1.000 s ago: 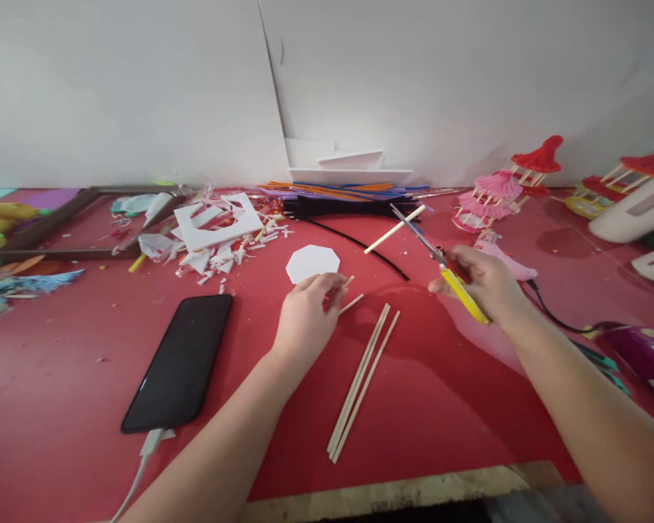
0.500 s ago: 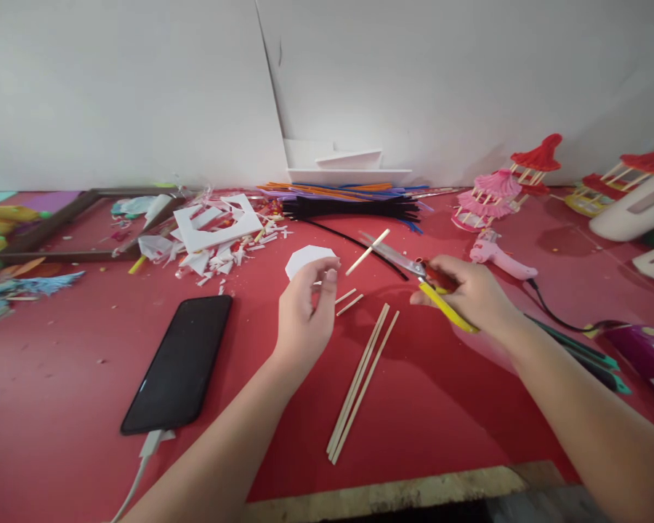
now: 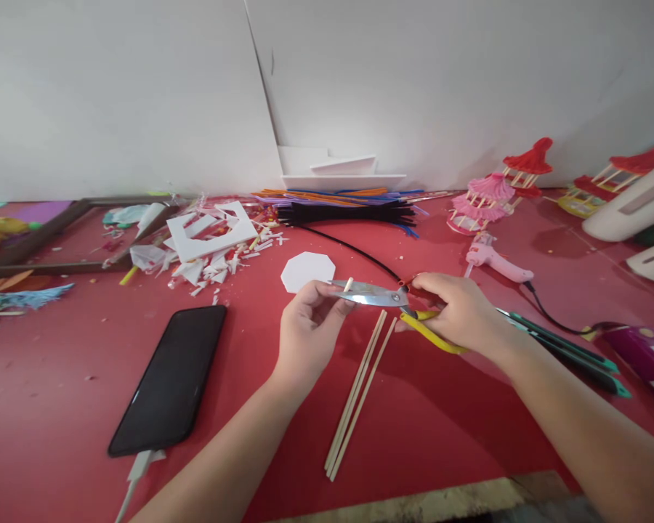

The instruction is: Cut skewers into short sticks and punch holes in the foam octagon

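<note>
My right hand (image 3: 461,312) grips yellow-handled scissors (image 3: 381,296), the blades pointing left. My left hand (image 3: 308,327) is closed in a pinch on a short wooden stick (image 3: 348,284) that stands at the scissor blades. The two hands are close together over the red table (image 3: 441,421). Just below them lie two long wooden sticks (image 3: 360,392) side by side. A white octagon of card (image 3: 307,270) lies just beyond my left hand.
A black phone (image 3: 168,378) on a cable lies at the left. White card scraps (image 3: 207,240) and a wooden frame (image 3: 49,232) are at the back left. Pipe cleaners (image 3: 349,207) lie by the wall. A pink glue gun (image 3: 493,260) and small pavilion models (image 3: 490,196) stand right.
My right hand swung the scissors leftward and down toward my left hand. My left hand lifted a short stick off the table and brought it to the blades. The view shifted slightly.
</note>
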Available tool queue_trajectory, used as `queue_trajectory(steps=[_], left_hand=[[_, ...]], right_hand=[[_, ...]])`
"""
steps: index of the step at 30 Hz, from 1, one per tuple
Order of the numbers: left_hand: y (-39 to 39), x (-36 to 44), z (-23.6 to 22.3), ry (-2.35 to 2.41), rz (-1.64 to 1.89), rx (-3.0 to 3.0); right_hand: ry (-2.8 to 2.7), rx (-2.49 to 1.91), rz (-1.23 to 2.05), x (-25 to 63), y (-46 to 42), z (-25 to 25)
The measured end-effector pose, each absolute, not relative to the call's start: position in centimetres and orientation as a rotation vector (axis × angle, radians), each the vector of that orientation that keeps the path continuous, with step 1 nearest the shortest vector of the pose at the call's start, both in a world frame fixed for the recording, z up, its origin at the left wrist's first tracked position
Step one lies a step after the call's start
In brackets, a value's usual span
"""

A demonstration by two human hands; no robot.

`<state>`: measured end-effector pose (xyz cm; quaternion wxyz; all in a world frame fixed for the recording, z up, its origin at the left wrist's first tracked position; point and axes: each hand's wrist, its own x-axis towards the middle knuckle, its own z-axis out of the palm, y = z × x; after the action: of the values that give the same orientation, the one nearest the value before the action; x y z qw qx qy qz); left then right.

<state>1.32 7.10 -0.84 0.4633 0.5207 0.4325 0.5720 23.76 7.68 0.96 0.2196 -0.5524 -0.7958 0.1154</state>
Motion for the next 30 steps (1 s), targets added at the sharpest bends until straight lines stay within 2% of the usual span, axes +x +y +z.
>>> queue_trajectory(steps=[9, 18, 30], left_hand=[[6.1, 1.2, -0.3, 1.162, 1.41, 1.547], [5.6, 1.0, -0.2, 1.379, 1.391, 1.826], [5.2, 1.3, -0.7, 1.383, 1.504, 2.063]], right_hand=[[-2.268, -1.454, 0.402, 22.4, 6.1, 1.7], [-2.299, -1.632, 0.465, 21.4, 5.6, 1.4], [-2.338, -1.644, 0.483, 20.9, 5.4, 0.8]])
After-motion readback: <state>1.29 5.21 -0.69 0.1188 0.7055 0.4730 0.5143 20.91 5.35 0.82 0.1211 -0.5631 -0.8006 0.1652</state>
